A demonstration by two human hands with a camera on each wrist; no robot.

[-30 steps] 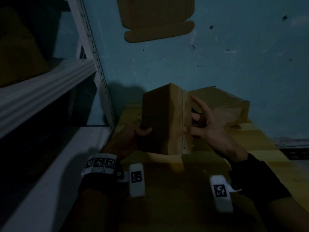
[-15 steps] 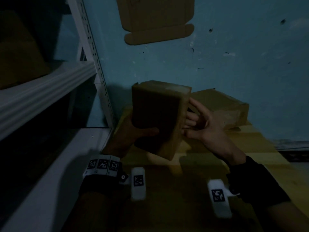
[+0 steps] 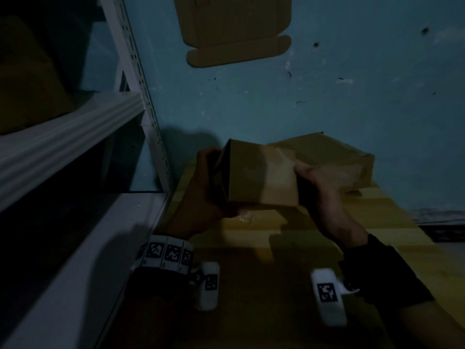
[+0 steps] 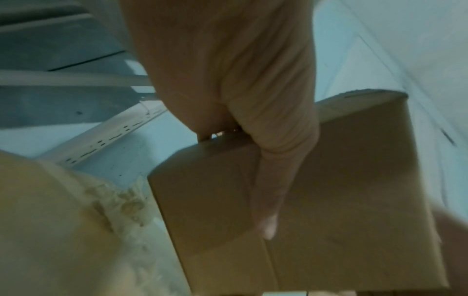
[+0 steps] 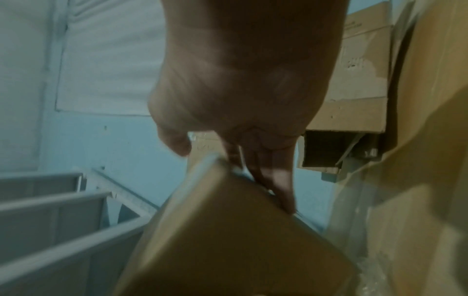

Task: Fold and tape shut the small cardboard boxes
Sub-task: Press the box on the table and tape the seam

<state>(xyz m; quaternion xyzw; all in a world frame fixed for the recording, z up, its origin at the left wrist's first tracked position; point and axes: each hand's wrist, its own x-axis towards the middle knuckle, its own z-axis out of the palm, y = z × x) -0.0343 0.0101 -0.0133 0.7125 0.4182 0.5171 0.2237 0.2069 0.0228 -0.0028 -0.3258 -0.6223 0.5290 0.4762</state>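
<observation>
1. Two hands hold one small cardboard box point(image 3: 261, 176) in the air above a wooden table point(image 3: 377, 222), the box lying on its side with a broad face towards the head camera.
2. The left hand point(image 3: 201, 195) grips the box's left end. Its fingers curl over the far edge, and the left wrist view shows a finger point(image 4: 273, 192) laid flat along the underside of the box point(image 4: 329, 200).
3. The right hand point(image 3: 324, 197) clasps the opposite end, thumb on the near top corner and the other fingers reaching behind. In the right wrist view those fingers point(image 5: 278, 184) press along the edge of the box point(image 5: 240, 240), and the thumb sits on the other side of that edge.
4. A paler band, possibly tape, crosses the face just inward of the right thumb; the dim light makes this hard to confirm.
5. Beyond the right hand, on the table against the blue wall point(image 3: 327, 96), lies a second, flatter cardboard box point(image 3: 334, 157), just behind the held one.
6. Above both hands, a flat unfolded piece of cardboard point(image 3: 234, 28) hangs on the wall.
7. To the outside of the left hand stands a white metal shelving unit point(image 3: 75, 137), its perforated upright rising near the held box's left end.
8. Both wrists wear dark bands carrying white blocks with black square markers point(image 3: 327, 292).
</observation>
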